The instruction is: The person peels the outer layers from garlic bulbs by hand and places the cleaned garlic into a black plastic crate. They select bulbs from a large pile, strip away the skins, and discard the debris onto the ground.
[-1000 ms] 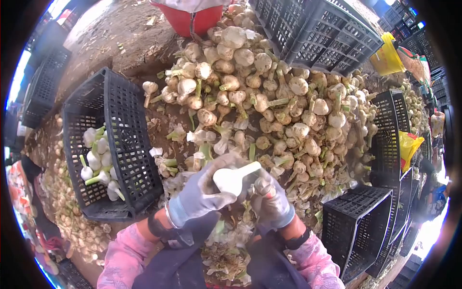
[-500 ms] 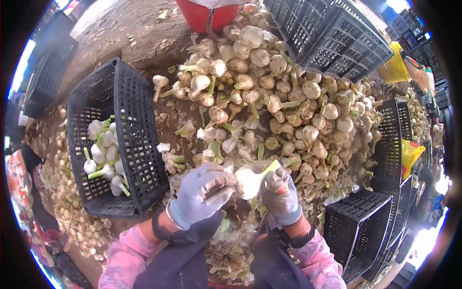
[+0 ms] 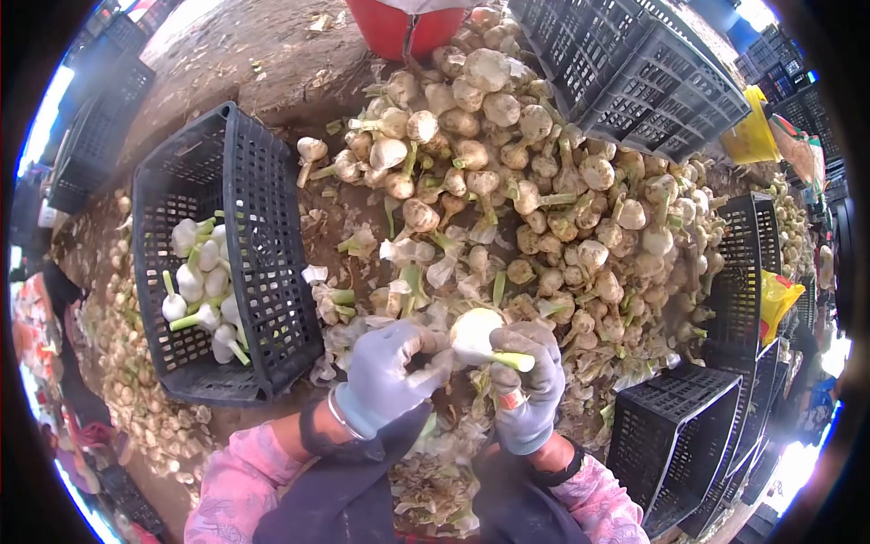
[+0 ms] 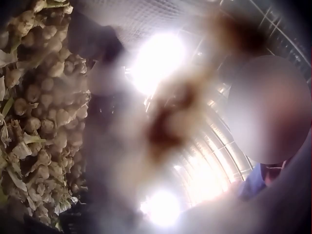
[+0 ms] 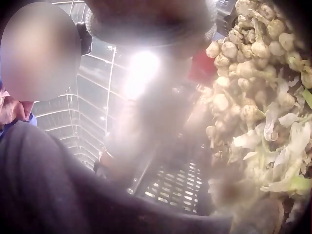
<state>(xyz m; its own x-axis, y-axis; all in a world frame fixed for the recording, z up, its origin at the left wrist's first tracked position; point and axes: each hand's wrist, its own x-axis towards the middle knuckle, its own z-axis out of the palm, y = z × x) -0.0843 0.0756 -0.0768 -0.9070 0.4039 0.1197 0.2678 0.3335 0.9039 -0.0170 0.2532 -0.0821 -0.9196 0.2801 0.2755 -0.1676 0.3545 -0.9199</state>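
Observation:
A pale garlic bulb (image 3: 473,334) with a cut green stem (image 3: 514,361) is between two gloved hands in the head view. The right hand (image 3: 529,390) grips it by the stem side, and a small thing with a reddish-orange part (image 3: 511,399) shows in its palm. At the bulb's left edge, the left hand (image 3: 385,374) has thumb and fingers curled in a pinch; what lies between the fingertips is too small to tell. Both wrist views are blurred near the hands.
A large heap of unpeeled garlic (image 3: 580,245) lies beyond the hands. At left, a black crate (image 3: 263,245) holds several white bulbs (image 3: 207,272). More black crates (image 3: 675,408) stand at right; a red bucket (image 3: 408,32) is at the top. Loose skins (image 3: 435,490) lie between the legs.
The bulb has turned, its stem now pointing right and slightly down instead of up. The left hand, around the bulb a second ago, has shifted to its left edge. The view has shifted slightly.

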